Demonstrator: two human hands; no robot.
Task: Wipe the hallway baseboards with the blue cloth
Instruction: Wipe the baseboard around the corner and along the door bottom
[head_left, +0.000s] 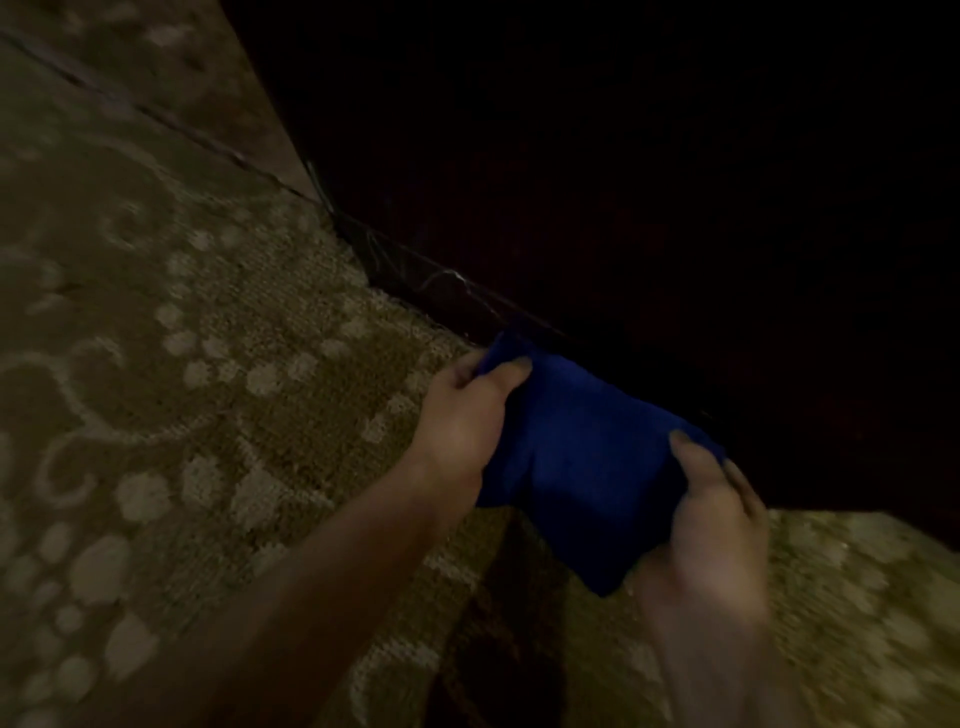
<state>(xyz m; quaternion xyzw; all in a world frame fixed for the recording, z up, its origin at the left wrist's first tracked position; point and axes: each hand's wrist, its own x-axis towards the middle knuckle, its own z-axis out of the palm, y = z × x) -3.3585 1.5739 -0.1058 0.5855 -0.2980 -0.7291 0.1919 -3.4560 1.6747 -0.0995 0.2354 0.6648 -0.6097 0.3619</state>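
A folded blue cloth (582, 457) is held between both hands just in front of the dark baseboard (415, 275), which runs diagonally from upper left to lower right. My left hand (462, 415) pinches the cloth's left edge, thumb on top. My right hand (711, 525) grips its right edge, thumb on top and fingers behind. The cloth's far edge lies against or very near the baseboard; the dim light hides whether they touch. Pale cobweb strands cling to the baseboard left of the cloth.
A patterned beige carpet (208, 389) covers the floor on the left and below. A dark wall or door surface (675, 156) fills the upper right, nearly black. A seam (156, 119) crosses the carpet at upper left.
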